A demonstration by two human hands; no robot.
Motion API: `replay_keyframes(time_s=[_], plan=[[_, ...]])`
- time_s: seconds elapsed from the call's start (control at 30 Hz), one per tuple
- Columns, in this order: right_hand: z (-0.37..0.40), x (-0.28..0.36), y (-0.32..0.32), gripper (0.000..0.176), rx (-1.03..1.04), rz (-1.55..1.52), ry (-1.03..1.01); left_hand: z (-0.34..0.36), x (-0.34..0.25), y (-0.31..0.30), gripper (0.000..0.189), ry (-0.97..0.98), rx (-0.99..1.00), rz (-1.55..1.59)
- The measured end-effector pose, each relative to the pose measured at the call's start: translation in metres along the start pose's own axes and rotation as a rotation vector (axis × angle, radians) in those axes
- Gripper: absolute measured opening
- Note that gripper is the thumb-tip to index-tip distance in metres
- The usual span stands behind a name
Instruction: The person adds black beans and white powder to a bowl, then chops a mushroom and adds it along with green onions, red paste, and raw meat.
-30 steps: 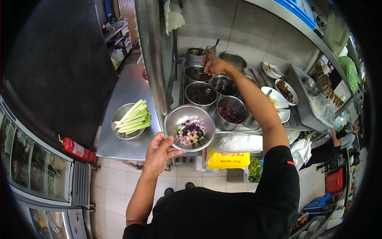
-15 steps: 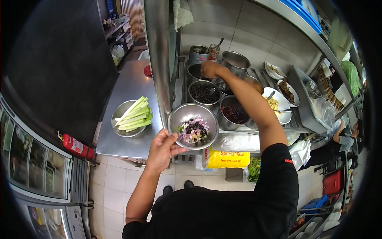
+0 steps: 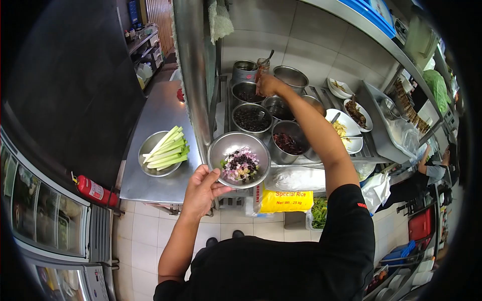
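My left hand (image 3: 201, 189) grips a steel mixing bowl (image 3: 213, 159) by its near left rim, thumb on top. Chopped pinkish onion (image 3: 242, 154), black beans and some green and yellowish bits lie in the bowl. My right hand (image 3: 269, 86) reaches far forward over the shelf with its fingers bent together. Its fingertips are at the right rim of a steel pot (image 3: 242, 101) of dark food, in front of a glass jar (image 3: 262, 69) with a spoon in it. Whatever those fingers hold is hidden. Closer to me stands a pot of black beans (image 3: 252, 118).
Green stalks (image 3: 168, 150) fill a steel bowl (image 3: 149, 168) on the left counter (image 3: 138, 186). A pot of dried red chillies (image 3: 287, 144), white dishes (image 3: 355, 145) and a tray (image 3: 386, 131) stand to the right. A metal post (image 3: 193, 75) rises between counter and shelf. Below lies a yellow rice sack (image 3: 287, 200).
My right hand has lifted out of the back pot to its right rim. The view has shifted slightly; my left hand still holds the bowl.
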State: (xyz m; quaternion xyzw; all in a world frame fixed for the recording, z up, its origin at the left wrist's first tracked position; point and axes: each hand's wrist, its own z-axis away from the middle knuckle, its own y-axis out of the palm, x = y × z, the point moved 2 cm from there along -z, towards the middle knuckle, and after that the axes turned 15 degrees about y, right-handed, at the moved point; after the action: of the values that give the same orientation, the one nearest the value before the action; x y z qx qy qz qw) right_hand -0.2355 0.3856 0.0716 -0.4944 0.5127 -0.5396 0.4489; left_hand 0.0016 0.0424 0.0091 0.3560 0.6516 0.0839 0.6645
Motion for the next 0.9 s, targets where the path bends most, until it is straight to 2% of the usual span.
replay_keyframes(time_s=[0.07,0.13,0.27,0.33,0.37,0.43,0.57,0.63,0.77,0.87,0.9], plan=[[-0.003,-0.007,0.005,0.01,-0.041,-0.061,0.012,0.0,0.0,0.0,0.006,0.002,0.003,0.001],[0.005,0.0,0.005,0.011,-0.113,0.05,0.032,0.0,-0.001,0.001,0.006,-0.001,0.001,0.001],[0.012,0.006,-0.004,0.015,-0.161,0.087,0.105,0.0,0.001,-0.002,0.005,0.004,0.004,0.022],[0.009,0.009,-0.006,0.019,-0.146,0.269,-0.07,-0.001,0.001,-0.004,0.004,0.002,-0.003,0.025],[0.008,0.008,-0.007,0.019,-0.148,0.272,-0.072,-0.001,0.002,-0.004,0.004,-0.002,-0.009,0.03],[0.01,0.004,-0.008,0.017,-0.125,0.182,0.082,-0.002,0.003,-0.004,0.004,-0.003,-0.007,0.034],[0.013,-0.004,-0.01,0.015,-0.085,0.128,0.07,-0.001,0.001,-0.002,0.004,-0.02,-0.001,0.005],[0.016,-0.005,-0.01,0.013,-0.142,0.074,0.187,0.0,0.0,-0.001,0.004,-0.02,-0.008,0.007],[0.017,0.0,-0.012,0.014,-0.068,0.174,0.146,0.0,-0.002,0.0,0.004,-0.022,-0.003,-0.004],[0.014,-0.008,-0.01,0.013,-0.164,0.21,0.13,-0.001,0.001,-0.001,0.005,-0.021,-0.005,0.022],[0.027,-0.006,-0.015,0.013,-0.101,0.045,0.119,0.0,0.002,-0.002,0.005,-0.021,-0.007,0.023]])
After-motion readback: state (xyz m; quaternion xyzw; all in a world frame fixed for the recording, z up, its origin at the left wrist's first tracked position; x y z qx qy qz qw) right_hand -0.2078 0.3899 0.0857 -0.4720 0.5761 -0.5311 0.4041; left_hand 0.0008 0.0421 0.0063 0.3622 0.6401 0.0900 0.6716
